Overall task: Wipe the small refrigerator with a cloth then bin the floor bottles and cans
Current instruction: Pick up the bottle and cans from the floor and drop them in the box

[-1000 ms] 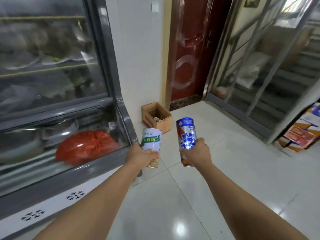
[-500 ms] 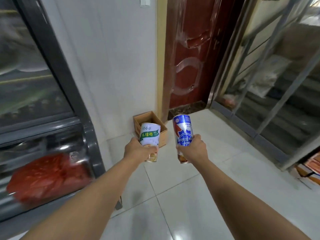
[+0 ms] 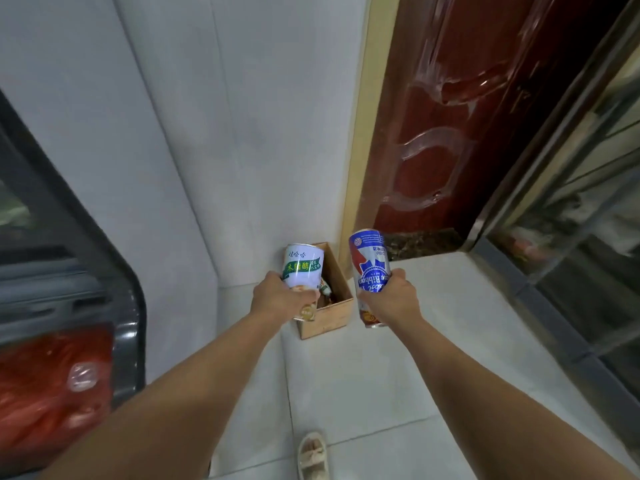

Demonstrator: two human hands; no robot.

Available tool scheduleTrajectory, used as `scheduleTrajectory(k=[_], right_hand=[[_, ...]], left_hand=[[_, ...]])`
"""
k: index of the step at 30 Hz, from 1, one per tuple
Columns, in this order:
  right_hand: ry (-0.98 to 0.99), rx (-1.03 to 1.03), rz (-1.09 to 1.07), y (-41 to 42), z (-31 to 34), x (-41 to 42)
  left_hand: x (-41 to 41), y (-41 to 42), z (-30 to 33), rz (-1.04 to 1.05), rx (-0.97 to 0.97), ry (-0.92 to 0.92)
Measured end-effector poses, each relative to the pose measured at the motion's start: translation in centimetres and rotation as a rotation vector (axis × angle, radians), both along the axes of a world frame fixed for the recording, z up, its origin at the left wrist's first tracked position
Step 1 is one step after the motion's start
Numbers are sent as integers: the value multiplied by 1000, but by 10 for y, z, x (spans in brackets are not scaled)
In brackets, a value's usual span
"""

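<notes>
A: We have a can in each hand. Our left hand (image 3: 277, 301) grips the white can (image 3: 303, 271) with the green label, fingers curled round its lower half, and it hangs in front of the open cardboard box (image 3: 332, 315) that stands on the floor (image 3: 398, 375) in the corner by the wall.

B: And our right hand (image 3: 393, 299) wraps the blue can (image 3: 370, 268) round its middle, just right of the box and not over it. The print reads upside down, so we seem to hold it open end down, perhaps to keep any dregs off our hands.

A: Both are held out at arm's length, away from the body, which suits dropping them in. Something already lies inside the box, though we cannot tell what.

B: So the box looks like our bin. The refrigerator (image 3: 114, 296) stands at our left, a red bag (image 3: 52, 386) behind its glass; our shoe (image 3: 313, 455) shows below.
</notes>
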State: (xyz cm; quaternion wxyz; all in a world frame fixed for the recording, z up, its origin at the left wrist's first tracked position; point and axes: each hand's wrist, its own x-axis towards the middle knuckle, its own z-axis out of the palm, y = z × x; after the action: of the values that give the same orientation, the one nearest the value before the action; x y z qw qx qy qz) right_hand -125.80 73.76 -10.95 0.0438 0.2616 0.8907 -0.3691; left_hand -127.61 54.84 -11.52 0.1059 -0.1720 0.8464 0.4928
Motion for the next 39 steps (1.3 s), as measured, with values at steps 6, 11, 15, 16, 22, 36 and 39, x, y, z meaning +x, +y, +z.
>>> scheduleTrajectory(k=[6, 11, 15, 16, 22, 36, 39], right_hand=[[-52, -11, 41, 24, -23, -116], [-91, -17, 74, 40, -39, -198], [-137, -7, 137, 47, -61, -265], [-144, -11, 154, 48, -68, -283], [-247, -51, 262, 59, -123, -378], [-578, -43, 369, 72, -349, -474], [-581, -56, 364, 65, -409, -479]], left_hand=[[-121, 24, -24, 26, 17, -50], [-193, 36, -41, 82, 18, -107], [-241, 42, -67, 151, -14, -171], [-253, 45, -75, 161, -4, -186], [-322, 66, -129, 301, 51, -318], [-408, 113, -340, 464, 105, -564], [-417, 116, -405, 441, 88, -616]])
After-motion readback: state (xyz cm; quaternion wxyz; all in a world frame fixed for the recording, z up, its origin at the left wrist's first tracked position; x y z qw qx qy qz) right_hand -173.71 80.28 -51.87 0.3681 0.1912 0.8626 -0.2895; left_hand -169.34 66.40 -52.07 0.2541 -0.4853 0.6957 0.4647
